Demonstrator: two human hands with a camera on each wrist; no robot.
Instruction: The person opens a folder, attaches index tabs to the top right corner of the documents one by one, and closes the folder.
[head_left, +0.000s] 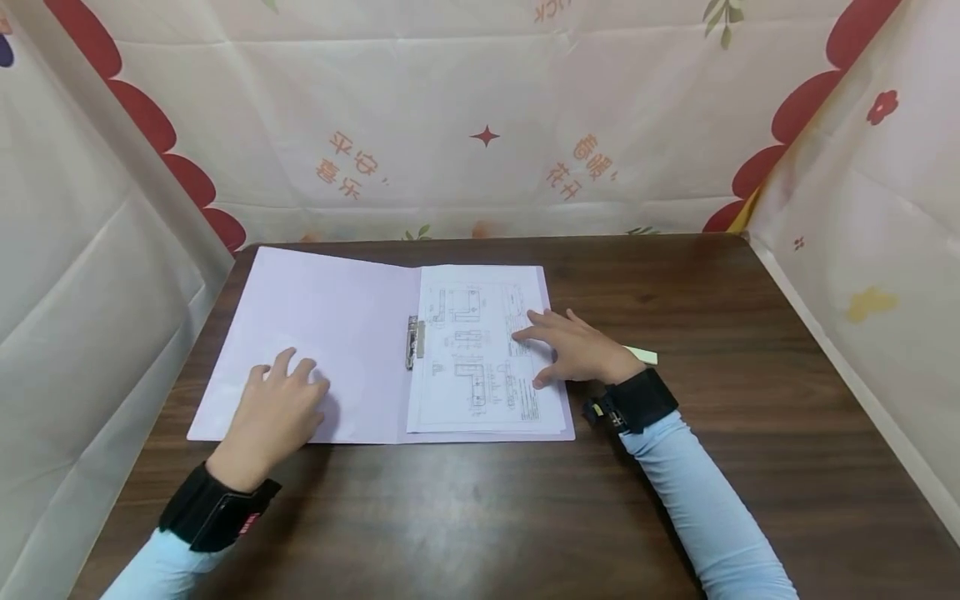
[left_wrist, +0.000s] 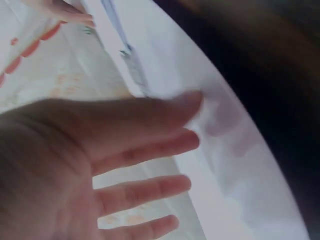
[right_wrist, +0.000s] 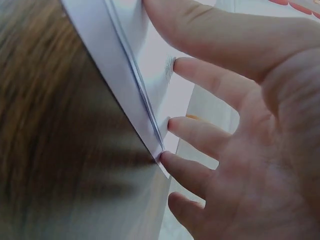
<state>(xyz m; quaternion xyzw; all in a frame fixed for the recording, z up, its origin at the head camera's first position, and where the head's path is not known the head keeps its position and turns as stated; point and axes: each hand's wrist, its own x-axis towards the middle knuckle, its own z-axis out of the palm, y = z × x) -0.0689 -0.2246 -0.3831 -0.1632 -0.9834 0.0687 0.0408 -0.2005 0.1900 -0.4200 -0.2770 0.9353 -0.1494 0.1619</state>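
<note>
A pale lilac clip folder lies spread open on the dark wooden table. Printed sheets with technical drawings lie on its right half, next to a metal clip at the fold. Over the left cover is my left hand, fingers spread and holding nothing; whether the fingertips touch the cover I cannot tell. My right hand reaches over the right edge of the sheets. In the right wrist view its fingers are spread and fairly straight, with fingertips at the paper and folder edge.
A pale green item lies on the table, partly hidden behind the right wrist. The wooden table extends in front of the folder and to its right. Patterned curtains stand at the back and both sides.
</note>
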